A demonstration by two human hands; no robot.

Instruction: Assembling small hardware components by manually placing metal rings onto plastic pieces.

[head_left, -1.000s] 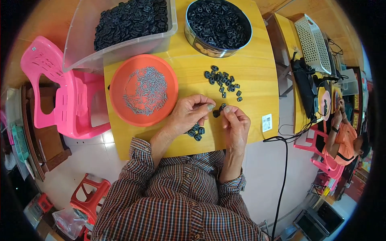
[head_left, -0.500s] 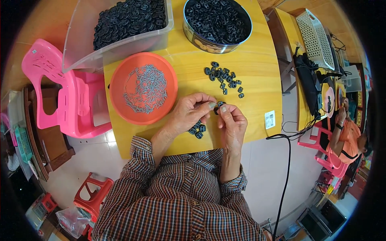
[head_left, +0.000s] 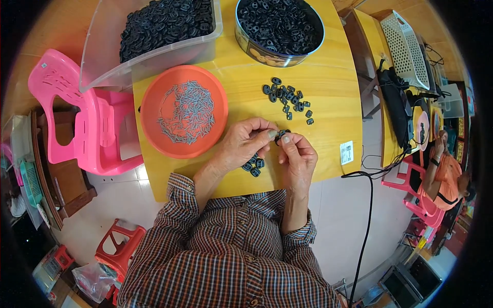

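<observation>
Where the fingertips meet above the yellow table, the left hand and right hand pinch one small black part, mostly hidden; a small pile lies half covered beneath the left hand.

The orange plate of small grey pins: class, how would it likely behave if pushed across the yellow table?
The orange plate sits flat and broad, so it would probably slide rather than tip. Its low rim looks shallow, so the loose grey pins might shift or spill on a sharp shove. It seems light plastic, likely easy to move.
</observation>
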